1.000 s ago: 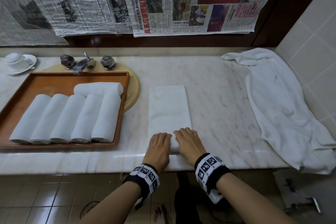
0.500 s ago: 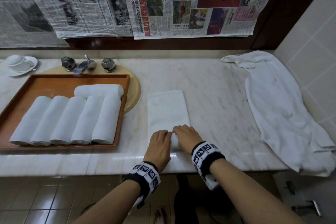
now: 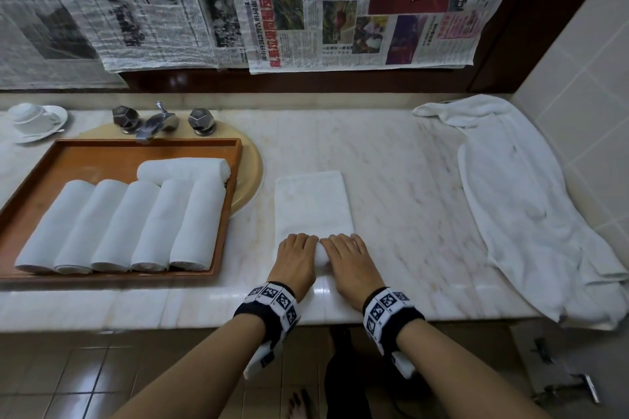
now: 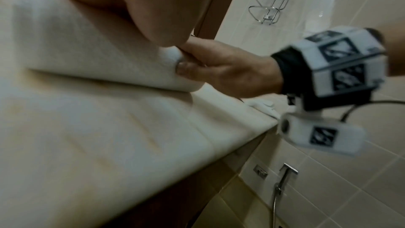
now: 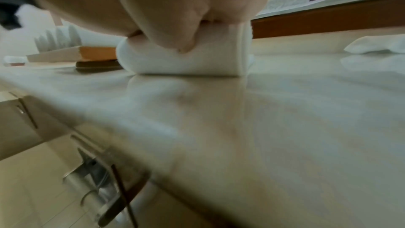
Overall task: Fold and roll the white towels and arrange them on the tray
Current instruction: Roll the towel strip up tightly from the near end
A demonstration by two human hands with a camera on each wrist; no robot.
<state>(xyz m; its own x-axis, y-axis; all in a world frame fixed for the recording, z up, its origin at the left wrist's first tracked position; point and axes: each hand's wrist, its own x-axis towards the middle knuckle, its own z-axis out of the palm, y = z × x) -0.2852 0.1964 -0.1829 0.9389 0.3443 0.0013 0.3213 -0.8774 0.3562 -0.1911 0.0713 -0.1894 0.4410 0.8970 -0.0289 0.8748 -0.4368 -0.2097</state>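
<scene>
A: Where's the towel (image 3: 313, 204)?

B: On table (image 3: 401, 180), right of tray (image 3: 235, 160). L hand (image 3: 295, 260) & R hand (image 3: 352, 264) are curling round its rolled near end.

A: Tip?

B: Keep pressure even, edges aligned.

Six rolled white towels (image 3: 119, 224) lie in one rectangular wooden tray (image 3: 235, 160): five side by side and one across their far ends. One folded white towel (image 3: 311, 204), partly rolled at its near end, lies on the marble counter (image 3: 408, 187), and one large crumpled white towel (image 3: 531, 214) lies at the counter's right end. There is one white cup on one white saucer (image 3: 37, 119), one metal tap spout between two faceted metal knobs (image 3: 200, 117), and two hands, left hand (image 3: 296, 262) and right hand (image 3: 350, 265).
</scene>
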